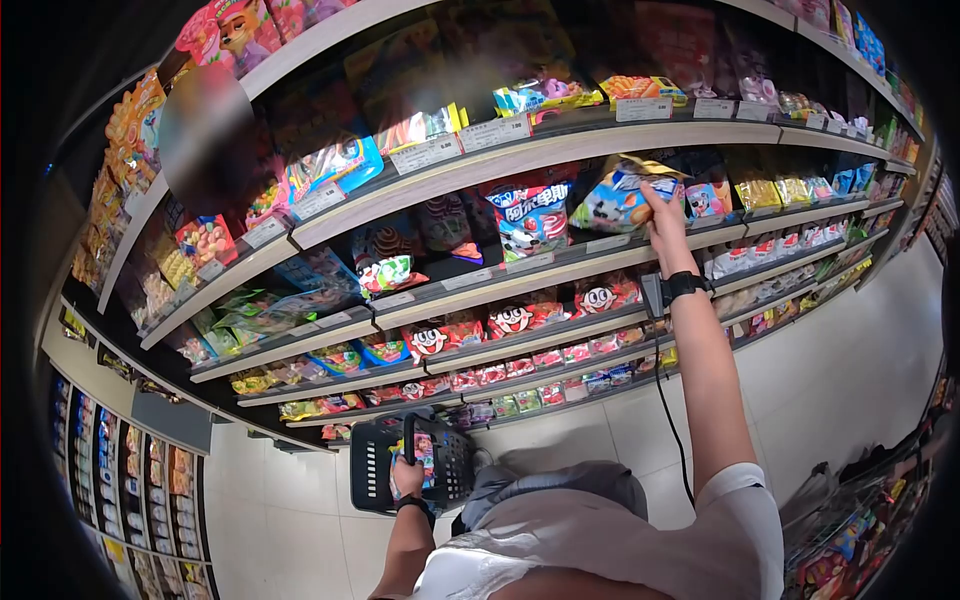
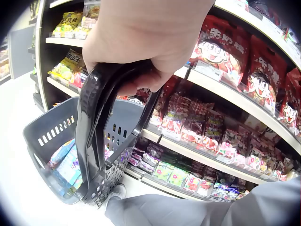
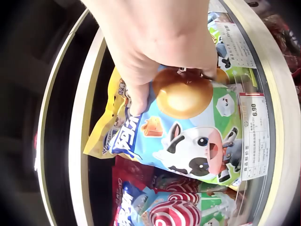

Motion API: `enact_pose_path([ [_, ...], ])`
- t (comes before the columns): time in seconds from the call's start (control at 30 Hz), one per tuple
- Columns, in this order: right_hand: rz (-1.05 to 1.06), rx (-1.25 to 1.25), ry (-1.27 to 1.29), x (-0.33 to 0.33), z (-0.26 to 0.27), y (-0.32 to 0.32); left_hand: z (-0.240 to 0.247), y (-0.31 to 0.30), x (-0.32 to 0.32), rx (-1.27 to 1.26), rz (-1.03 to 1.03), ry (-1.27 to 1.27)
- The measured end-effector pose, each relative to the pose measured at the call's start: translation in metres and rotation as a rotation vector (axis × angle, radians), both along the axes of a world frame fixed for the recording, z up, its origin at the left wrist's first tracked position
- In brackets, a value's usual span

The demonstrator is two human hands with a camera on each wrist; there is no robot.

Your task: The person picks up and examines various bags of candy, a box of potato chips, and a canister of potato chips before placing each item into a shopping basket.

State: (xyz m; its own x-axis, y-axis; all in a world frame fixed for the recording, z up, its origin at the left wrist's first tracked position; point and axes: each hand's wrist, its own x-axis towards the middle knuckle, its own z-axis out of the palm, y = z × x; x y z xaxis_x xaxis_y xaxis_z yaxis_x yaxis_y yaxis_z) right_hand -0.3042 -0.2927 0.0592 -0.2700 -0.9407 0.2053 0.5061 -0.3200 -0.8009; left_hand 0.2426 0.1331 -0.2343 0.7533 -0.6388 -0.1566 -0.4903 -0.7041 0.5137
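Observation:
My right hand (image 1: 663, 213) grips a candy bag (image 1: 608, 203) by its side at the middle shelf. In the right wrist view, the right hand (image 3: 157, 42) has its thumb across the front of the candy bag (image 3: 188, 155), which shows a cartoon cow, a round caramel-coloured candy and a yellow top edge. Beside it sits a red and blue bag (image 1: 530, 215) with swirl candies. Low down, my left hand (image 1: 407, 478) holds the black handle (image 2: 89, 117) of a dark plastic basket (image 2: 40, 125). Colourful packages (image 2: 68, 165) lie inside the basket.
Curved shelves of bagged sweets run across the front, with price labels (image 3: 254, 136) along their edges. Red bags with a cartoon face (image 1: 515, 318) stand one shelf lower. Another stocked shelf unit (image 1: 130, 480) is at left. A black cable (image 1: 668, 410) hangs from the right wrist.

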Motion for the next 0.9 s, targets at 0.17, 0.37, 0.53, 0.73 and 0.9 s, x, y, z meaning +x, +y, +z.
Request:
enact_pose_path([
  [0.17,0.001,0.019,-0.316,-0.028,0.012,0.04,-0.007,0.001,0.004,-0.004,-0.04,-0.011],
  [0.37,0.164,0.005,-0.673,-0.042,-0.033,0.086,0.008,-0.002,0.001,0.046,-0.057,0.026],
  [0.53,0.438,0.044,-0.477,-0.007,-0.06,0.175,0.034,-0.016,-0.037,-0.153,-0.321,-0.577],
  [0.73,0.47,0.382,0.041,0.048,-0.092,0.24,0.08,-0.083,-0.119,-0.395,-0.578,0.778],
  [0.9,0.382,0.498,0.115,0.083,-0.091,0.263,0.189,-0.105,-0.201,-0.437,-0.918,1.218],
])
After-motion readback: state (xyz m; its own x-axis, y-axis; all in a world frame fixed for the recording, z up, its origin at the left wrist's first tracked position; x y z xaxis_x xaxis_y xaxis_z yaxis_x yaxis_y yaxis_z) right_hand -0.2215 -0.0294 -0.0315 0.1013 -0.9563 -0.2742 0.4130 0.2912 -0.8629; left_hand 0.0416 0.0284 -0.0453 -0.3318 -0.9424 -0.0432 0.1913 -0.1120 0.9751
